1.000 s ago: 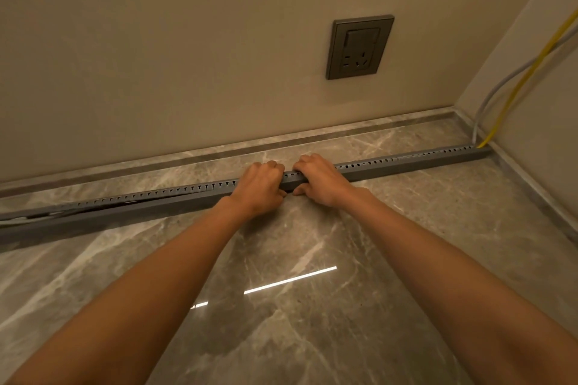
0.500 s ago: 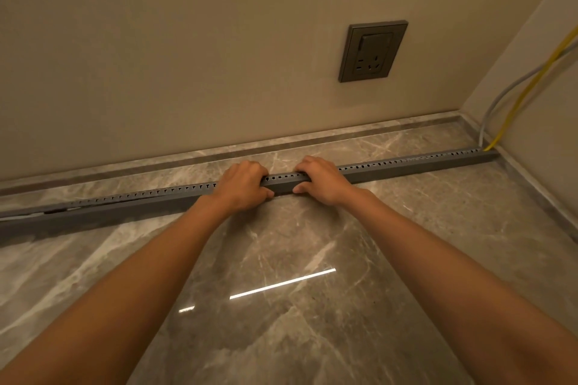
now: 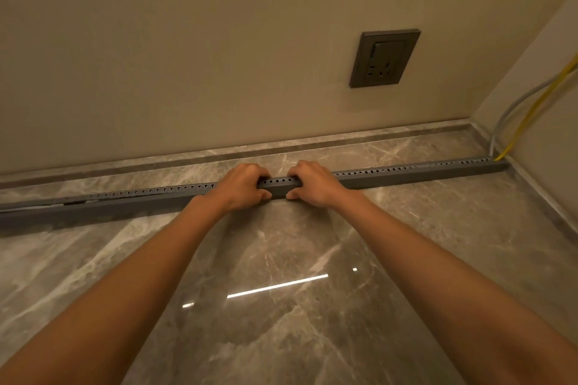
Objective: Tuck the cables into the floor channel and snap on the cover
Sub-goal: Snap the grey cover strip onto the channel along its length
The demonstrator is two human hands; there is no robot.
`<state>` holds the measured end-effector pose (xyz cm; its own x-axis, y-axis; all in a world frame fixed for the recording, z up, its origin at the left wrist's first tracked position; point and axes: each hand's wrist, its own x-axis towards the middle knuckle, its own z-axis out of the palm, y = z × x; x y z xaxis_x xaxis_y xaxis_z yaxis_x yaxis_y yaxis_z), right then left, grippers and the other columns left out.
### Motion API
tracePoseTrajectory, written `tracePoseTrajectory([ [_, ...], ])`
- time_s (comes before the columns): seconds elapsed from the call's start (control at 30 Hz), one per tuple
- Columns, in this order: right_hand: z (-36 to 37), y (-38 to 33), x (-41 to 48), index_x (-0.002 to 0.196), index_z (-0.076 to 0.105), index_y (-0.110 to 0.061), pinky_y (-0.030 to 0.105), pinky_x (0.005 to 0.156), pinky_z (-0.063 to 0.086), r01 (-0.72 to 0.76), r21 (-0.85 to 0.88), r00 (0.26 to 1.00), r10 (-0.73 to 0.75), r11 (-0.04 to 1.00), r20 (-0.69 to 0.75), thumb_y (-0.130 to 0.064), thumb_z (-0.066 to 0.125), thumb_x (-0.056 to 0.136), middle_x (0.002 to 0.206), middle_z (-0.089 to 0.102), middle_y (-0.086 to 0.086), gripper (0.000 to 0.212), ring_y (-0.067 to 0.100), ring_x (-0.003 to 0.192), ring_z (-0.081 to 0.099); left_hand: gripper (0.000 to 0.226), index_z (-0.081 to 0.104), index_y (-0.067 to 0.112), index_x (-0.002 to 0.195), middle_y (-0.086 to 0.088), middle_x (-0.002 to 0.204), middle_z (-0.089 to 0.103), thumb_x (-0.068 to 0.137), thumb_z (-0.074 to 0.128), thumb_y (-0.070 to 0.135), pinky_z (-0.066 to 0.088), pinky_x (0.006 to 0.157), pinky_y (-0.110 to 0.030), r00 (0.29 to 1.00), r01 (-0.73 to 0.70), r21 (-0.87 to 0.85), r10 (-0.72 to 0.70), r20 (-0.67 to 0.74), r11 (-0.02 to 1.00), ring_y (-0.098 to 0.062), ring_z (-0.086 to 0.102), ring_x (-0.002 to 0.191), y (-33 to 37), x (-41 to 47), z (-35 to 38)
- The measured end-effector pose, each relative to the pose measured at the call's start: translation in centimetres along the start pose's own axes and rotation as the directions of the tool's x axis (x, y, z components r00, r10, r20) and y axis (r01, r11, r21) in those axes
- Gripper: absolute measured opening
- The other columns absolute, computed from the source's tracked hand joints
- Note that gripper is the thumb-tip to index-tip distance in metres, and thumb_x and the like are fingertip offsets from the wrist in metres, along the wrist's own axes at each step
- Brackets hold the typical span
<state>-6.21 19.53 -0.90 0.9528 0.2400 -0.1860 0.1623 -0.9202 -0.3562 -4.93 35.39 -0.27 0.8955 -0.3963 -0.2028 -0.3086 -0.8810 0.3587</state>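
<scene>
The marble floor [image 3: 281, 322] carries the grey channel [image 3: 406, 174], which lies along the wall base. The left hand [image 3: 240, 187] and right hand [image 3: 312, 183] grip the channel's middle side by side, fingers curled over its top. A yellow cable [image 3: 531, 112] and a grey cable [image 3: 494, 141] enter the channel's right end.

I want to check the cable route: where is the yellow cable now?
In the head view, the yellow cable is at the far right, running down the side wall beside a grey cable to the right end of the floor channel.
</scene>
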Motion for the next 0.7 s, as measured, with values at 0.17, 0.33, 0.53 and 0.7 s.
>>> tracePoseTrajectory([
  [0.17,1.1,-2.6,1.0,0.117,0.058,-0.007,0.038,0.094,0.04,0.116,0.038,0.993,-0.117,0.993,0.021,-0.026,0.059,0.089,0.121,0.055,0.014,0.034,0.029,0.112,0.05,0.033,0.066,0.009,0.11,-0.013,0.108,0.067,0.082,0.069,0.025,0.046,0.079,-0.034,0.987,0.154,0.011,-0.154,-0.042,0.988,-0.027,0.06,0.098,-2.7,-1.6,-0.7],
  [0.33,1.7,-2.8,1.4,0.113,0.062,-0.007,0.036,0.09,0.042,0.136,0.03,0.989,-0.134,0.99,-0.057,-0.025,0.061,0.088,0.116,0.057,0.012,0.03,0.027,0.108,0.052,0.029,0.067,0.009,0.109,-0.014,0.106,0.066,0.084,0.066,0.024,0.042,0.078,-0.032,0.981,0.162,0.025,-0.158,-0.109,0.987,-0.028,0.058,0.098,-2.2,-1.9,-0.4],
  [0.53,1.2,-2.7,1.8,0.11,0.064,-0.006,0.035,0.086,0.044,0.151,0.01,0.988,-0.151,0.988,-0.021,-0.025,0.062,0.086,0.114,0.059,0.014,0.03,0.03,0.106,0.055,0.027,0.069,0.01,0.106,-0.014,0.102,0.068,0.083,0.067,0.025,0.037,0.073,-0.028,0.979,0.18,0.049,-0.174,-0.108,0.983,-0.028,0.059,0.097,-2.1,-1.8,-0.6],
  [0.7,0.8,-3.2,2.3,0.103,0.064,-0.004,0.03,0.071,0.037,0.113,-0.008,0.993,-0.113,0.994,0.042,-0.022,0.062,0.085,0.111,0.061,0.017,0.026,0.033,0.101,0.058,0.034,0.066,0.008,0.114,-0.016,0.109,0.066,0.083,0.068,0.022,0.044,0.084,-0.034,0.987,0.151,-0.033,-0.152,-0.056,0.988,-0.029,0.058,0.102,-2.8,-2.1,-1.0],
])
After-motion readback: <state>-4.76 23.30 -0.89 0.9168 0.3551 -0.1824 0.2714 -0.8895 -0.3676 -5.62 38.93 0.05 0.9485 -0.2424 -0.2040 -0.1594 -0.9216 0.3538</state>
